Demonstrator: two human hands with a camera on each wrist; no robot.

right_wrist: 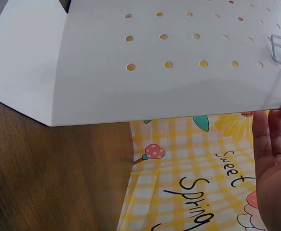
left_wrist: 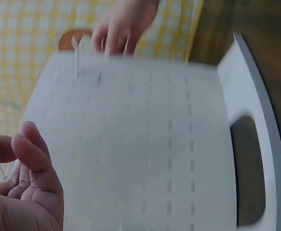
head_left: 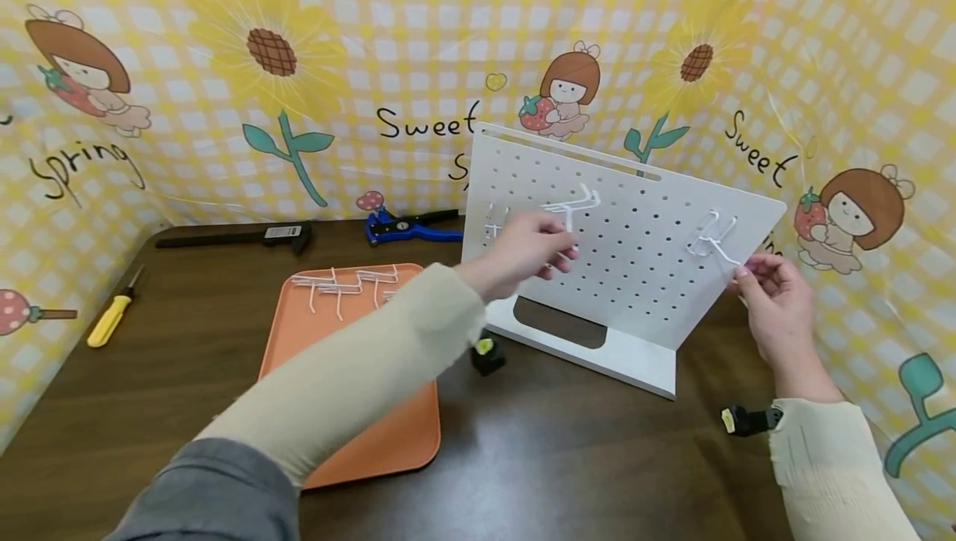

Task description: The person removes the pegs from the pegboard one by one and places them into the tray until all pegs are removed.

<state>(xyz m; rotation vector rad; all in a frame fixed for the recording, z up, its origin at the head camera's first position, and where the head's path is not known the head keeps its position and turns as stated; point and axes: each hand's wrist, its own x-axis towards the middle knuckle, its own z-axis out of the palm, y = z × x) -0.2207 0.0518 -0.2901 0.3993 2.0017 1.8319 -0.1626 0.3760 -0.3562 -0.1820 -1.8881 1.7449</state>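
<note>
while the left hand (head_left: 525, 249) grips a hook (head_left: 570, 217), cloth (head_left: 418, 51) reads "sweet"

Yellow-checked sunflower cloth (head_left: 418, 35) hangs behind a dark wooden table (head_left: 553, 466).

You wear cream long sleeves, the left sleeve (head_left: 381, 371) bunched at its end, the right sleeve (head_left: 829, 458) wrinkled. A dark grey outer sleeve (head_left: 217, 491) covers your upper left arm. Small black blocks with yellow marks sit by your left cuff (head_left: 466, 300) and right cuff (head_left: 810, 410).
</note>
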